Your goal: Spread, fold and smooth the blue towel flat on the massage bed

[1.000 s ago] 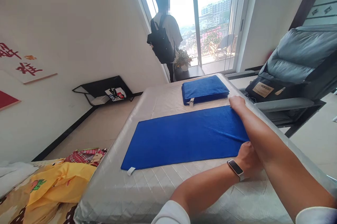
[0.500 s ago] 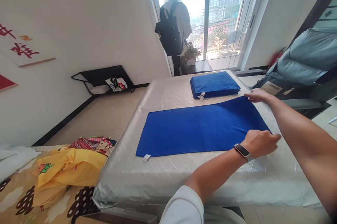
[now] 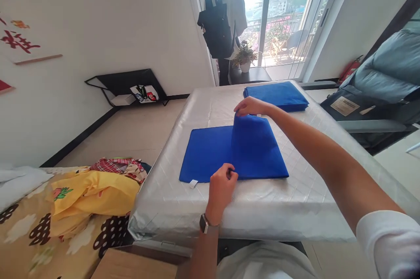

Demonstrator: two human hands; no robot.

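A black rack (image 3: 108,81) by the wall holds a printed bag (image 3: 144,93). A soft blue towel (image 3: 206,152) lies on the quilted silver pad (image 3: 295,209), its right half doubled leftward. The left hand (image 3: 221,189) pinches its near edge. The right hand (image 3: 250,106) pinches its raised far corner.

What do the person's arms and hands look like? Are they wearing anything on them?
Both hands are bare, with no gloves or rings that show. The left hand has a slim watch on its wrist, with a small dark oblong face. Both forearms are bare too. The arm of the right hand ends in a white sleeve at the lower right edge of the picture.
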